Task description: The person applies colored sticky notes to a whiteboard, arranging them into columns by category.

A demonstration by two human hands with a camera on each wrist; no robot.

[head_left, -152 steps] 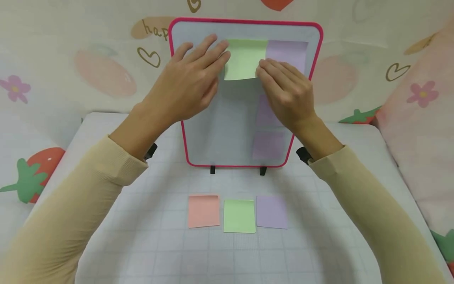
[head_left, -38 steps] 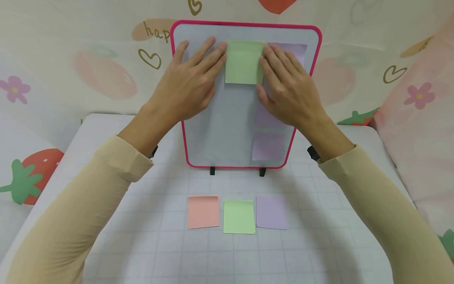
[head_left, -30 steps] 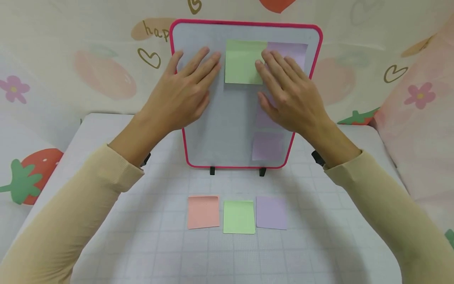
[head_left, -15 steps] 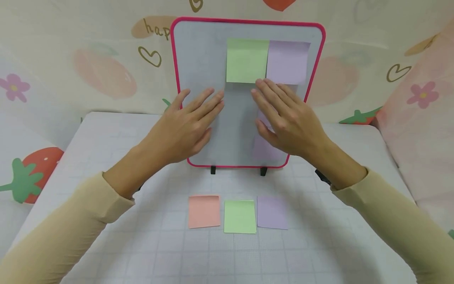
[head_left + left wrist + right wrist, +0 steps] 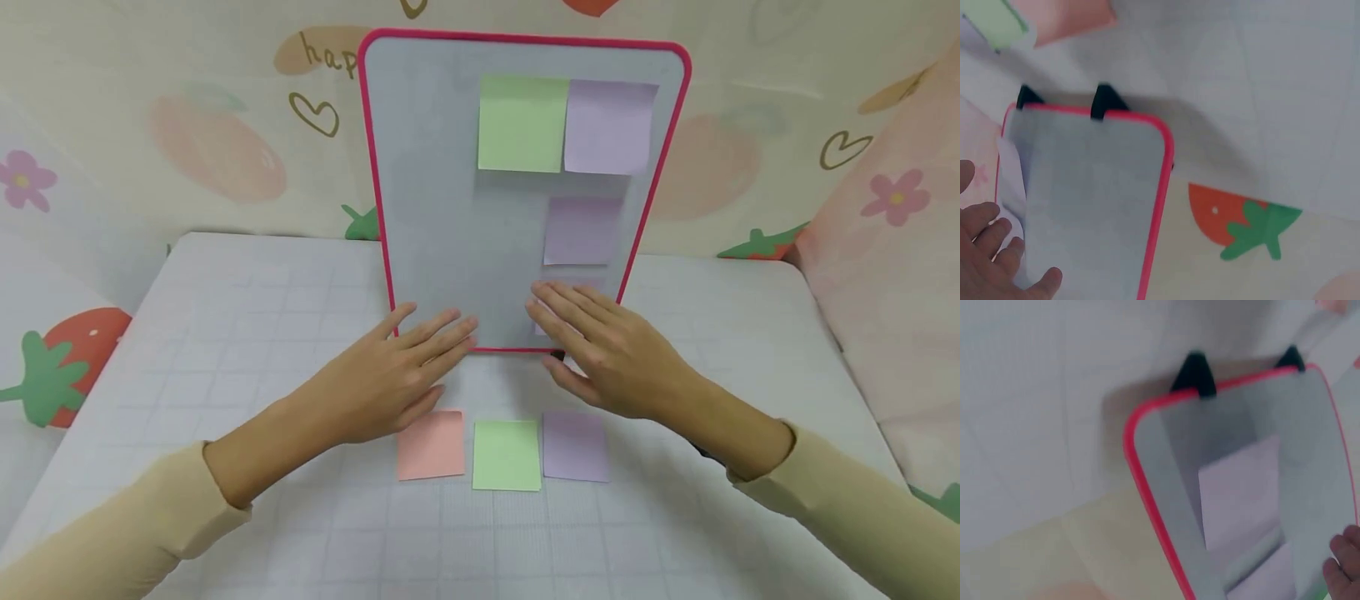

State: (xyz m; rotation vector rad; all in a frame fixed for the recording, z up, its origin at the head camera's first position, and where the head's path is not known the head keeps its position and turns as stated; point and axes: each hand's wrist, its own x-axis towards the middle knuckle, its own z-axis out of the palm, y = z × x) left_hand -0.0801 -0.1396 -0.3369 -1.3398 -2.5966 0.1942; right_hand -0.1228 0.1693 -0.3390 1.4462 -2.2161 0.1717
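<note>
A whiteboard (image 5: 450,167) with a pink-red frame stands tilted back on small black feet. Near its top a green sticky note (image 5: 522,123) sits beside a purple sticky note (image 5: 611,127). Lower on the right side is a second purple note (image 5: 583,231), and a third purple note (image 5: 1241,490) is largely covered by my right hand in the head view. My left hand (image 5: 390,375), fingers spread and holding nothing, is over the board's lower left edge. My right hand (image 5: 607,350) has straight fingers in front of the lower right of the board, also holding nothing.
On the white grid-patterned table (image 5: 480,550) lie a pink sticky pad (image 5: 431,450), a green sticky pad (image 5: 506,456) and a purple sticky pad (image 5: 575,447) in a row before the board. A strawberry-printed cloth (image 5: 217,150) hangs behind.
The green note's loose lower edge now lies against the board next to the top purple note. Both hands have left the notes and moved down and toward the person.
</note>
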